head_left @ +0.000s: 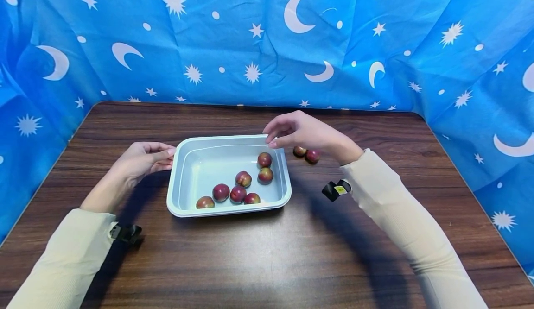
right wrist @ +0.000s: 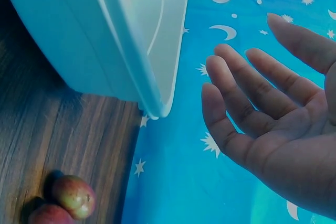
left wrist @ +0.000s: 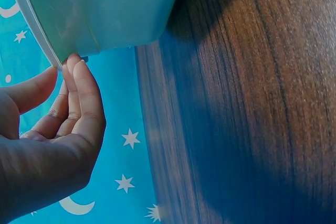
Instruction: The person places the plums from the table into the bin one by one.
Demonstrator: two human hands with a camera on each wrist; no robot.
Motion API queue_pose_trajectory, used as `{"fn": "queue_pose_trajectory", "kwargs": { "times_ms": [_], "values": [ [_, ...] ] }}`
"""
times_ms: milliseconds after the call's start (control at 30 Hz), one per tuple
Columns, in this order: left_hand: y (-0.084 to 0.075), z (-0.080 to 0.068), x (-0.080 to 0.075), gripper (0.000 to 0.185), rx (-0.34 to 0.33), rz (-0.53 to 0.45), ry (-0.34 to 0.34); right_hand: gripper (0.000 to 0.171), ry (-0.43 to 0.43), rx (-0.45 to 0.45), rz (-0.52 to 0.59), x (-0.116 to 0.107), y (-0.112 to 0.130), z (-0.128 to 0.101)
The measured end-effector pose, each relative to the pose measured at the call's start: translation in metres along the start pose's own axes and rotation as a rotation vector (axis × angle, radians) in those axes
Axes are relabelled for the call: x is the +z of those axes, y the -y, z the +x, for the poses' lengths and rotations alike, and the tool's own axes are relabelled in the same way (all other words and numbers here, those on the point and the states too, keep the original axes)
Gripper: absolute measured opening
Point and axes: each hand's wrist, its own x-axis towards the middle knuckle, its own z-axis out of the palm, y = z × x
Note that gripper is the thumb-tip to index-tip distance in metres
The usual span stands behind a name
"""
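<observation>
While your left hand [head_left: 139,160] rests at the tray's [head_left: 183,207] 9 o'clock rim, its fingertips [left wrist: 79,69] touch the rim's outer edge, fingers nearly straight and holding nothing. Your right hand [head_left: 298,133] hovers over the tray's 1 o'clock corner, fingers relaxed and spread, palm empty, as the right wrist view confirms [right wrist: 273,114]. The tray sits mid-table [head_left: 258,253] and holds seven plums [head_left: 243,178], gathered toward its 4 to 6 o'clock part. Two more plums [head_left: 306,154] lie touching each other on the table, just beside the tray at its 2 o'clock, under your right hand. A blue cloth [head_left: 250,40] with moons and stars stands at 12 o'clock, and flanks both sides.
</observation>
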Motion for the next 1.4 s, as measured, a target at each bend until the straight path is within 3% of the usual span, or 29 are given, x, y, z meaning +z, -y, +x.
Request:
{"fn": "queue_pose_trajectory", "kwargs": {
  "times_ms": [267,467,733,1400],
  "values": [
    [0.002,0.0,0.0,0.009,0.014,-0.046,0.015,0.027,-0.03,0.03,0.007,-0.007,-0.005,-0.008],
    [0.002,0.001,0.0,0.018,0.022,-0.028,0.019,0.029,-0.052,0.041,-0.034,-0.014,-0.011,-0.015],
    [0.0,0.0,0.0,0.014,0.013,-0.011,0.004,0.03,-0.064,0.04,-0.072,-0.023,-0.021,-0.021],
    [0.0,0.0,0.001,0.034,0.019,0.042,0.002,0.03,-0.141,0.096,-0.048,-0.043,-0.039,-0.04]
  ]
}}
